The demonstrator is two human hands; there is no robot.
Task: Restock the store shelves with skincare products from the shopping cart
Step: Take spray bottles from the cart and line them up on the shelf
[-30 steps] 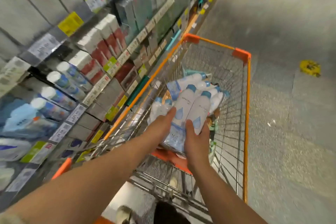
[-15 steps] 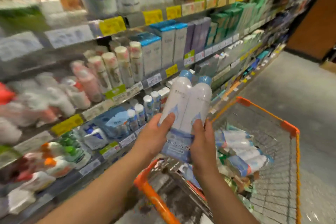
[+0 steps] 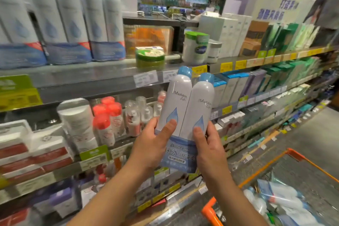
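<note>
1. Twin-pack of spray bottles (image 3: 185, 115): two white bottles with blue caps, bound at the base by a blue printed sleeve. It is held upright in the air at frame centre, in front of the store shelves (image 3: 102, 77), tilted slightly toward 1 o'clock.
2. Left hand (image 3: 152, 145): grips the pack's left side, thumb laid across the front over the blue droplet mark, fingers wrapped behind.
3. Right hand (image 3: 209, 148): grips the pack's right side, thumb on the front of the right bottle, fingers curled round the far edge.
4. Matching packs (image 3: 69, 22): a row of the same blue-capped bottles stands on the top shelf at 10 o'clock from the held pack, well apart from it.
5. Green-lidded jar (image 3: 150, 56): sits on that same shelf at 11 o'clock from the pack, beside a white tub with a green lid (image 3: 196, 47) at 12 o'clock.
6. Red-capped bottles (image 3: 108, 117): stand on the middle shelf at 9 o'clock, near the left hand.
7. Shopping cart (image 3: 293, 154): orange-rimmed wire cart at 4 o'clock, holding more blue-and-white bottles (image 3: 275, 200) lying on their sides.
8. Yellow and green price tags line the shelf edges; their text is blurred.
</note>
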